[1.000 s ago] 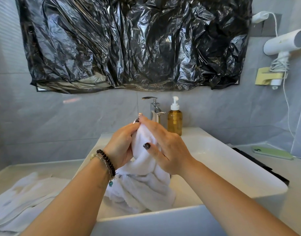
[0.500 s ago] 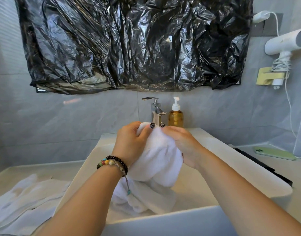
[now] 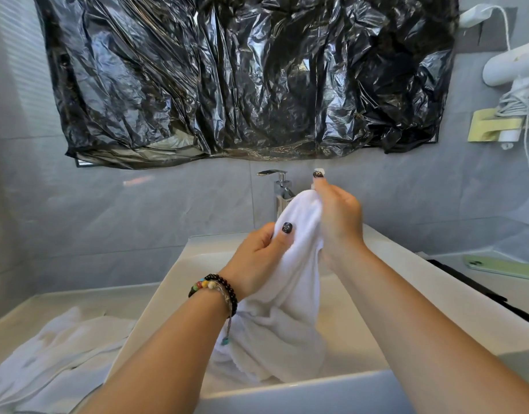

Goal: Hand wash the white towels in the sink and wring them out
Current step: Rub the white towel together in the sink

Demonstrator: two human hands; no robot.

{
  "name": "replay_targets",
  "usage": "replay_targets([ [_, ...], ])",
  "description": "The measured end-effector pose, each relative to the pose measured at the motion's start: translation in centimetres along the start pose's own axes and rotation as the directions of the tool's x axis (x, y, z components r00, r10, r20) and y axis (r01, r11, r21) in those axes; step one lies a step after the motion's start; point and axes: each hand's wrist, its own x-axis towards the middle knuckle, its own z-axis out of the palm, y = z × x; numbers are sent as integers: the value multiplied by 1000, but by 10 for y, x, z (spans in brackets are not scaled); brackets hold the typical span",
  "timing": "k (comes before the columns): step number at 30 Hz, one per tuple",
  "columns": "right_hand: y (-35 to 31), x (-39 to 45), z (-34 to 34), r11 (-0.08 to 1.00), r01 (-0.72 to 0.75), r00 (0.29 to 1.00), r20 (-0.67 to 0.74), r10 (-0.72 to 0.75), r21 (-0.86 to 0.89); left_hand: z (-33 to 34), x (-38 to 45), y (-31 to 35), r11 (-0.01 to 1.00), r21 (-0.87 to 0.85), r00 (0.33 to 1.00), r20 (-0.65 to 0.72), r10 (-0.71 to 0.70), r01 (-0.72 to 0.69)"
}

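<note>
At about 8 o'clock in the view, a second white towel [image 3: 57,360] lies rumpled and soft on the pale countertop [image 3: 86,300], just left of the basin. The white rectangular sink [image 3: 302,392] has smooth, glossy walls and a squared front rim. Above it the left hand [image 3: 257,264], its wrist circled by dark and coloured bead bracelets [image 3: 218,289], is curled round the near side of a bunched white towel [image 3: 290,282], thumb pressed across the cloth with a dark-painted nail showing. The towel is plush terry, gathered into a thick rope at the top and hanging in heavy folds into the basin at 6 o'clock. The right hand [image 3: 338,222] grips the towel's upper end at about 1 o'clock from the left hand, fingers wrapped round it, one finger lifted. Behind them stands a chrome faucet [image 3: 279,189]. Crinkled, shiny black plastic sheeting [image 3: 248,76] covers the wall at 12 o'clock. At 3 o'clock hang a white hair dryer [image 3: 511,67] in a yellowish holder, and lower, a pale green phone [image 3: 502,268] lies flat.
</note>
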Motion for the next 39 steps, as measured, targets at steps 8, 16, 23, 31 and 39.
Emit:
replay_targets([
  [8,36,-32,40,789,423,904,270,-332,-445,-2,0,7,899,-434,956,-238,-170,52],
  [16,40,-40,24,725,531,839,393,-377,-439,-6,3,6,885,-449,950,-203,-237,125],
  [23,35,16,-71,589,317,924,382,-15,-744,0,9,-15,954,-119,960,-7,-279,276],
  [31,20,46,-96,205,178,962,214,169,-962,-9,1,-24,914,305,903,251,-348,267],
  [39,-24,97,7,172,651,748,587,-311,-739,22,26,-49,660,746,946,148,-289,85],
])
